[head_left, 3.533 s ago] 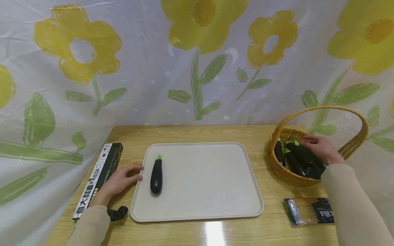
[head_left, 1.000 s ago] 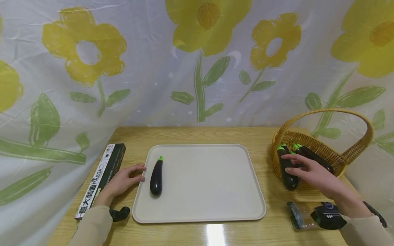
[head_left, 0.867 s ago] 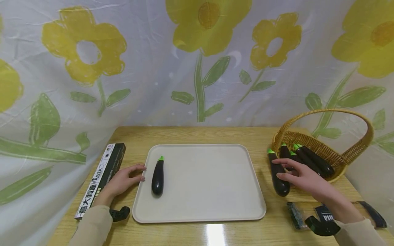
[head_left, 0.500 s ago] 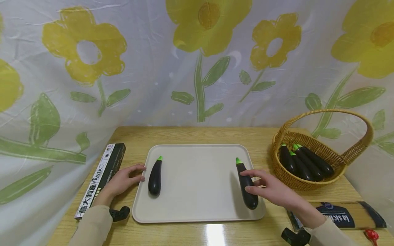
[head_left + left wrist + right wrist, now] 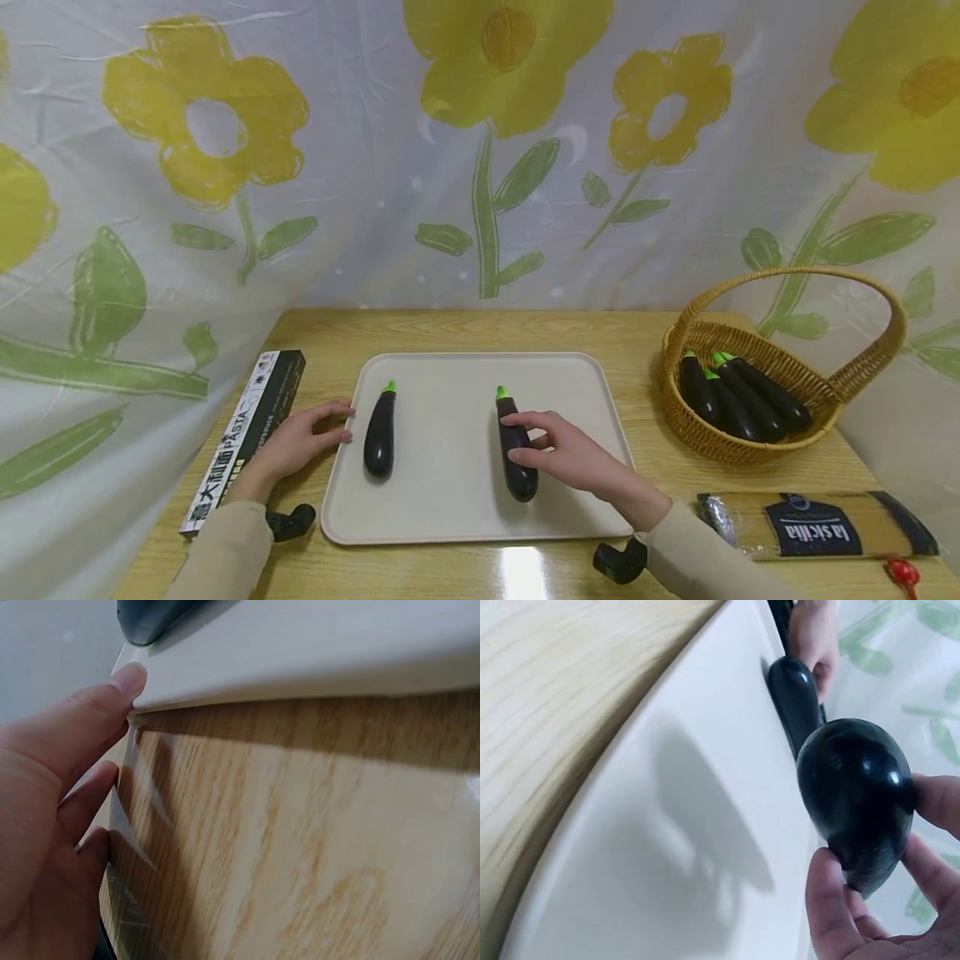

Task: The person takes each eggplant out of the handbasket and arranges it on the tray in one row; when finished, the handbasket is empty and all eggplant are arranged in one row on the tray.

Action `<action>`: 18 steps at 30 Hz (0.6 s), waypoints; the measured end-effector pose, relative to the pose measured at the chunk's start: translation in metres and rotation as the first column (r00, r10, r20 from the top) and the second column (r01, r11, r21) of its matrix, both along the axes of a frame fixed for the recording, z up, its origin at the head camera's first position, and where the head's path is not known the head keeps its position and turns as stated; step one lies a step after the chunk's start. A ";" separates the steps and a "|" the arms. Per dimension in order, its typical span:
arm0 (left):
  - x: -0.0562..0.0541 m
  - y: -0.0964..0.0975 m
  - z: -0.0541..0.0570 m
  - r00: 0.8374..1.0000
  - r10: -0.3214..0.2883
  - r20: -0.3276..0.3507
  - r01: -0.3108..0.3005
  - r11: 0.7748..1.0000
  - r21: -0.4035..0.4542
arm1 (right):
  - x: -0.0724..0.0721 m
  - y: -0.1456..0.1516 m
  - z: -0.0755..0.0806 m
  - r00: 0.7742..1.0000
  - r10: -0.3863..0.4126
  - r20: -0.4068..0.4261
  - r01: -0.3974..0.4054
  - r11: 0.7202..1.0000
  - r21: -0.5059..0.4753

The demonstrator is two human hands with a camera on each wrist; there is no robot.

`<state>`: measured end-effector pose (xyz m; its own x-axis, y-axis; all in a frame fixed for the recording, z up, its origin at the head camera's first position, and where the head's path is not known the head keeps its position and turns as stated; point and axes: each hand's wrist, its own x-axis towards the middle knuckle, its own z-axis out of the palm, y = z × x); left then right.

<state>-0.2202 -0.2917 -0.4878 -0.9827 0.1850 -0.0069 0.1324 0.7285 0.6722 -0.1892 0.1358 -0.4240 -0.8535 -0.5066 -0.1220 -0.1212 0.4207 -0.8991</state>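
Note:
My right hand (image 5: 566, 450) pinches a dark purple eggplant (image 5: 855, 787) with a green stem between thumb and fingers. It hangs over the middle of the white tray (image 5: 450, 508), its shadow falling on the tray in the right wrist view. A second eggplant (image 5: 379, 437) lies on the tray's left part, stem pointing away from me. My left hand (image 5: 300, 437) rests at the tray's left rim, its thumb (image 5: 124, 686) touching the edge and the other fingers loosely bent beside it.
At the right back stands a wicker basket (image 5: 705, 446) with a tall handle and several eggplants in it. A pasta packet (image 5: 813, 525) and a small red object (image 5: 902, 572) lie in front of it. A long pasta box (image 5: 243, 437) lies left of the tray.
My right hand has taken an eggplant out of the basket and carried it left, over the tray's right edge to its middle. The left hand has stayed at the rim.

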 end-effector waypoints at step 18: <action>0.000 0.002 0.001 1.000 -0.002 -0.021 0.003 1.000 0.020 | -0.028 -0.088 -0.022 0.994 0.093 -0.063 -0.084 0.987 0.134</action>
<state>-0.2198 -0.2899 -0.4868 -0.9821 0.1874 0.0177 0.1486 0.7142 0.6840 -0.2174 0.0483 -0.4463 -0.8150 -0.5636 -0.1348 -0.2228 0.5194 -0.8250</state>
